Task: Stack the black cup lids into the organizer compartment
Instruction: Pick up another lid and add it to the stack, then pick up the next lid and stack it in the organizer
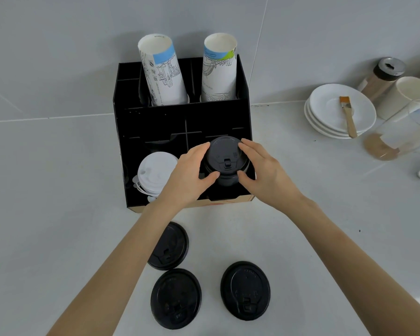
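Note:
A black organizer (131,122) stands against the wall. A stack of black cup lids (226,158) sits in its front right compartment. My left hand (189,170) grips the stack's left side and my right hand (264,170) grips its right side, fingers curled around the rim. Three loose black lids lie flat on the counter in front: one (169,246) partly under my left forearm, one (176,298) below it, one (245,291) to the right.
White lids (155,173) fill the front left compartment. Two tall stacks of paper cups (163,71) (220,69) stand in the back compartments. At the right are stacked white saucers (325,117) with a brush (348,117), a shaker jar (383,76) and a pitcher (403,98).

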A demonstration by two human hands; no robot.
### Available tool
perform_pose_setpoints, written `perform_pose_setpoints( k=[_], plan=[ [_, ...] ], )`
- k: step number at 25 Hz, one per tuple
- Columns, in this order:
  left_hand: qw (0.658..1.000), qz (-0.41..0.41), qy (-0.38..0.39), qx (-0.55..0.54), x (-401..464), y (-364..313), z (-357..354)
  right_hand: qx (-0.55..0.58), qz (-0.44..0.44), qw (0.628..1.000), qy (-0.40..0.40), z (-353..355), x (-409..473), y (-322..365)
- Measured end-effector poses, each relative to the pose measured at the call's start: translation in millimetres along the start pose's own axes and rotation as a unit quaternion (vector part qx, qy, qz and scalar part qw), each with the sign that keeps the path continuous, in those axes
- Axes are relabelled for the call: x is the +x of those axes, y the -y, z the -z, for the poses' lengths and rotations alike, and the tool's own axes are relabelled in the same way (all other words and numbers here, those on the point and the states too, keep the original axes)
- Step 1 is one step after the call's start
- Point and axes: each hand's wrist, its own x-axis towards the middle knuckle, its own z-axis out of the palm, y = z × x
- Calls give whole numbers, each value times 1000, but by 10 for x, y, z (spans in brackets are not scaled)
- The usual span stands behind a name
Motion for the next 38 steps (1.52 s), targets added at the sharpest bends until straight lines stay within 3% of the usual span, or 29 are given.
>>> perform_pose_setpoints(
  k=[14, 25, 38],
  plan=[
    [1000, -9, -13, -17, -542, -54, 58, 14, 17, 999, -26, 71, -491, 132],
    [997, 0, 76, -4, -1340, 39, -355, 29, -25, 999, 25, -194, -1326, -10],
    [975, -26, 198, 93, -1727, 98, -752, 41, -43, 990, 124, -530, -2019, -181]
  ],
)
